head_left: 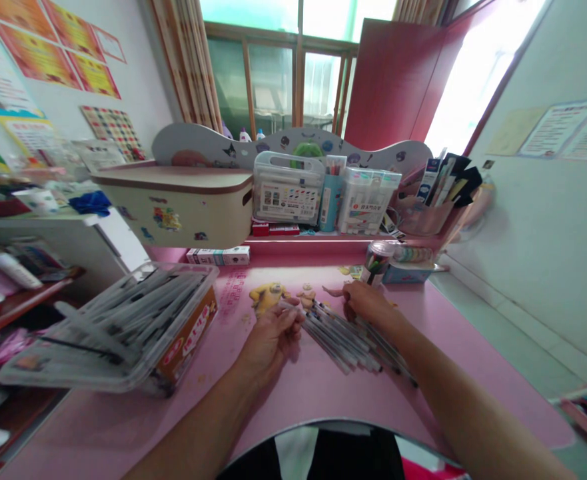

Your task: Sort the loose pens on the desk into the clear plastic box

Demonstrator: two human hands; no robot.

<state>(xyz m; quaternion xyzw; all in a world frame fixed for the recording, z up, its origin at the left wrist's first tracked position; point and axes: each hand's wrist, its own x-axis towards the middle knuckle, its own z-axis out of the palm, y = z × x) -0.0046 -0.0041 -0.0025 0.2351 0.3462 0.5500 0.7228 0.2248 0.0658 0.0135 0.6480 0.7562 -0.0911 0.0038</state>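
A row of several pens (346,333) lies side by side on the pink desk (298,387), just in front of me. My left hand (273,333) is curled at the row's left end, its fingertips pinching the tip of a pen. My right hand (368,301) rests on top of the pens at their far end, fingers bent over them and the index finger pointing left. To the left stands a clear plastic box (123,327) filled with many more pens.
A raised shelf at the back holds marker cases (288,190), a cream storage box (183,200) and a pen holder (423,213). A small can (376,261) and a tape roll stand behind my right hand. Cluttered shelves stand at the left, a wall at the right.
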